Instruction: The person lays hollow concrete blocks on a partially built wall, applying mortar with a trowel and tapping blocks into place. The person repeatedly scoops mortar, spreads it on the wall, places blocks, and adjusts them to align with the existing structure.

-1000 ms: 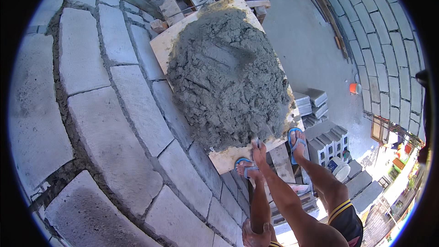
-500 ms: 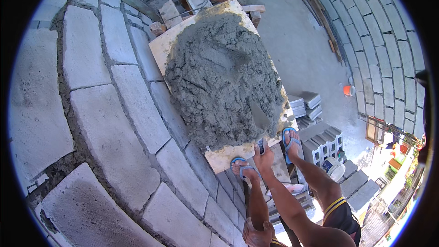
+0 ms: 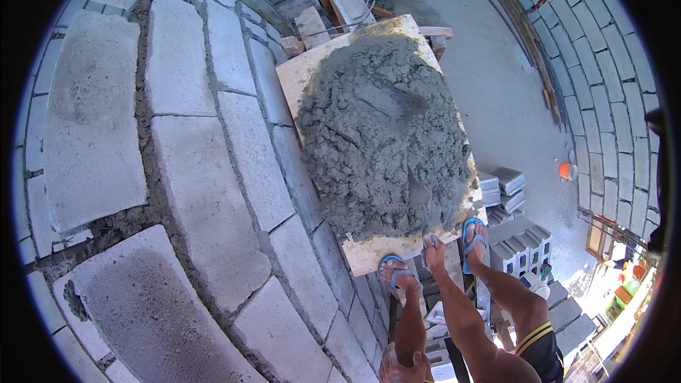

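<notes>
My right hand [image 3: 434, 252] is closed round the handle of a trowel [image 3: 420, 200], just past the near edge of a mortar board. The trowel's blade lies in the near part of a heap of wet grey mortar [image 3: 372, 124], partly covered and hard to tell from it. The heap spreads over most of the pale wooden board [image 3: 369, 254], with a hollow in its far part. At the lower edge, my left hand [image 3: 403, 364] rests by my left knee with nothing visible in it; its fingers look loosely spread and are partly cut off.
Left of the board rises a block wall [image 3: 209, 206] with mortar joints. My feet in blue flip-flops [image 3: 474, 241] stand at the board's near corners. Hollow blocks [image 3: 521, 248] and a white bucket [image 3: 535, 284] are to the right. An orange bucket [image 3: 567, 171] stands by the far right wall.
The whole view has shifted, so the board and wall appear farther right and a little lower. The trowel's blade has sunk deeper into the mortar and shows less. My left hand stays by the knee.
</notes>
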Available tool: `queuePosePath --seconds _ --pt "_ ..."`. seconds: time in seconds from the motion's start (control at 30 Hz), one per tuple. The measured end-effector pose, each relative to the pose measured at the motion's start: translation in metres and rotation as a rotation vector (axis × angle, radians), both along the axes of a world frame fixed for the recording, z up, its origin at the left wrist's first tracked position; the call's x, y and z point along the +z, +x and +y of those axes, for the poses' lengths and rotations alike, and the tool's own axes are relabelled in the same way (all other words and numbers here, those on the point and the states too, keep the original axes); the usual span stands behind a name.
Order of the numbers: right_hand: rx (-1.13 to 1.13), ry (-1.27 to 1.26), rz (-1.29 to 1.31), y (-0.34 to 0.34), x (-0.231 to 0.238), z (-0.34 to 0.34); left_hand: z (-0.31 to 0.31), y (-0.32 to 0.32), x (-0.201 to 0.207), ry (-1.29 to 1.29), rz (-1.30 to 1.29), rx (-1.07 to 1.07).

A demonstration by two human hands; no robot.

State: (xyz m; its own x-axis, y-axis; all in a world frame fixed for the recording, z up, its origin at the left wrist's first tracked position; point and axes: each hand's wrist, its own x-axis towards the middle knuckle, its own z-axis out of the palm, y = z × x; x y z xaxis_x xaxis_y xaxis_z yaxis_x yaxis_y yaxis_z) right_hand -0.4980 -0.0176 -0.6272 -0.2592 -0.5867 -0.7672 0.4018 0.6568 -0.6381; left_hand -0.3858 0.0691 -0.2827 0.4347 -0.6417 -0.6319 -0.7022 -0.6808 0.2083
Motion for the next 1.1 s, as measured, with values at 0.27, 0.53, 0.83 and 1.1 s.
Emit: queuePosePath --seconds 0.27,0.53,0.83,1.1 --pt "0.236 -0.087 0.241 -0.014 0.098 -0.036 0.0 0.031 -0.011 -0.002 -0.015 -0.077" --pt "0.759 -0.034 0.274 -0.03 0.507 -0.131 -0.045 0.06 0.023 -0.199 0.566 0.489" --pt "0.799 -0.565 0.342 0.147 0.772 -0.229 -0.215 0.17 0.274 -1.091 0.77 0.757" --pt "0.819 -0.57 0.858 0.363 0.767 -0.234 -0.337 0.389 0.35 -1.138 0.742 0.571"
